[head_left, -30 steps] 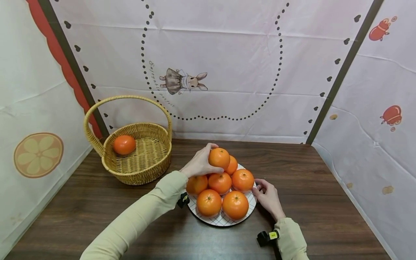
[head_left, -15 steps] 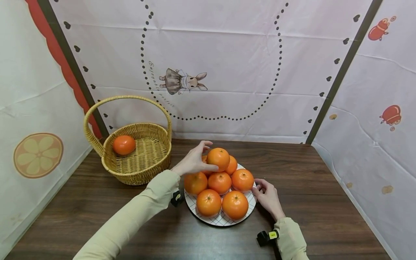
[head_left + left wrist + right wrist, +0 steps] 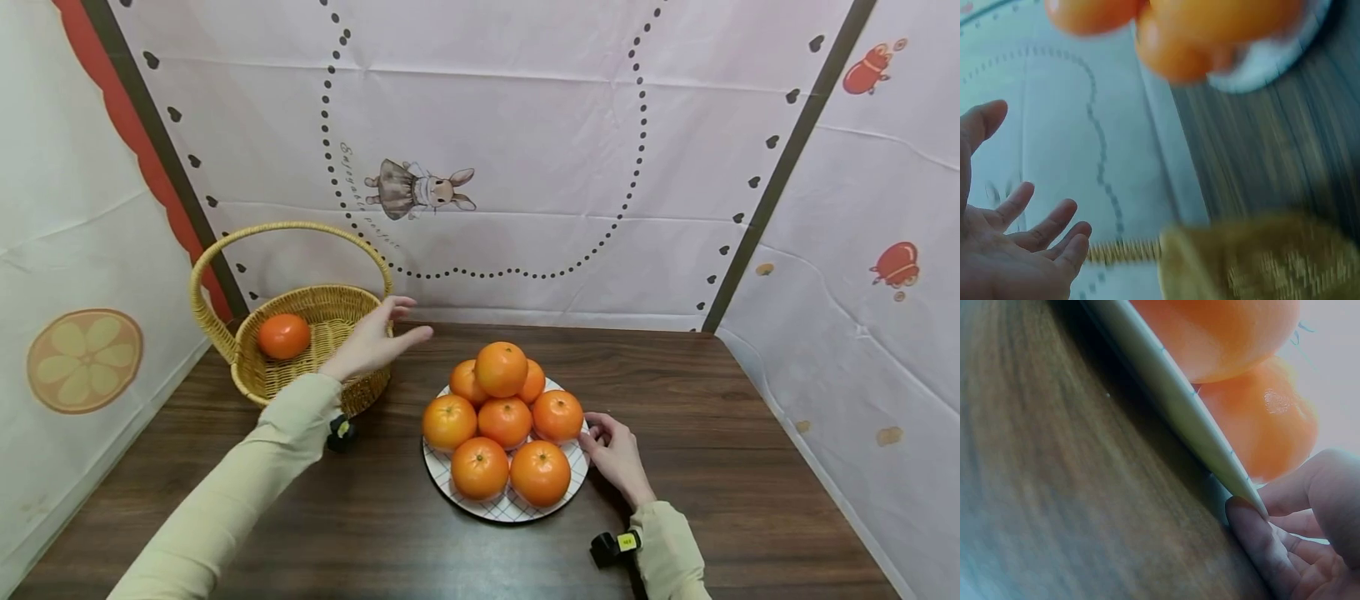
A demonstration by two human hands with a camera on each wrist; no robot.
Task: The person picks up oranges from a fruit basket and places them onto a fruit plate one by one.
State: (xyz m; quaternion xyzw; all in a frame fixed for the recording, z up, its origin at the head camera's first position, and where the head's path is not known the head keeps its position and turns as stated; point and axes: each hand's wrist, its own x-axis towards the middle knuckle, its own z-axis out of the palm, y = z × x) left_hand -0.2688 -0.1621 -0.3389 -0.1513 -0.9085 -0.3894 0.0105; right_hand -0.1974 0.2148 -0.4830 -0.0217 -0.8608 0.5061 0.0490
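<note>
Several oranges are piled on a white plate (image 3: 513,510) with a grid pattern; one orange (image 3: 502,369) tops the pile. My left hand (image 3: 371,340) holds nothing, its fingers spread, over the right side of the wicker basket (image 3: 367,392) as seen from the head. In the left wrist view its palm and fingers (image 3: 1054,219) show bare, with the basket handle behind. Thumb and finger of my right hand (image 3: 618,457) pinch the plate's right rim, which the right wrist view shows up close (image 3: 1191,419). An orange-red round fruit (image 3: 284,336) lies inside the basket.
The basket's tall arched handle (image 3: 292,225) rises at the back left of the dark wooden table (image 3: 720,467). Printed cloth walls (image 3: 525,150) enclose the back and both sides.
My left hand has let go of the top orange and moved left to the basket. That orange stays on the pile. The right hand has kept its hold on the plate.
</note>
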